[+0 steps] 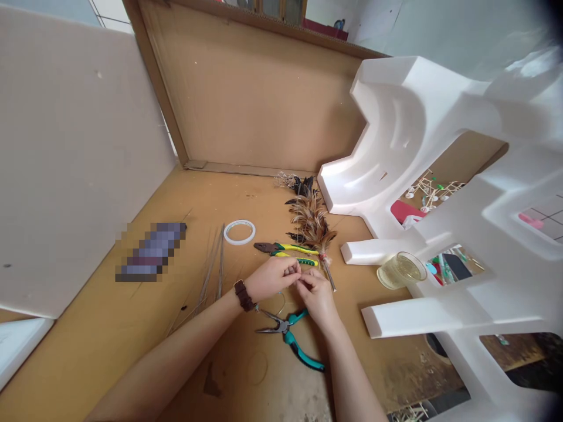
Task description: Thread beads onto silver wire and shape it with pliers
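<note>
My left hand (275,276) and my right hand (317,296) meet over the table, thumbs and fingertips pinched together. Whatever lies between the fingertips is too small to make out. A thin wire loop (281,303) shows just below my left hand, beside the wristwatch (243,295). Open-jawed long-nose pliers (288,337) with teal handles lie below the hands. Just beyond my fingers are yellow-and-green combination pliers (290,253). A bundle of brown and black feathers (310,214) on a stick lies behind my right hand.
Straight thin wires (213,264) and a white tape roll (240,232) lie left of the pliers. Farther left is a pixelated dark object (152,252). A glass of pale liquid (401,271) stands by the white foam packing (417,316) at right. Cardboard (264,88) rises behind.
</note>
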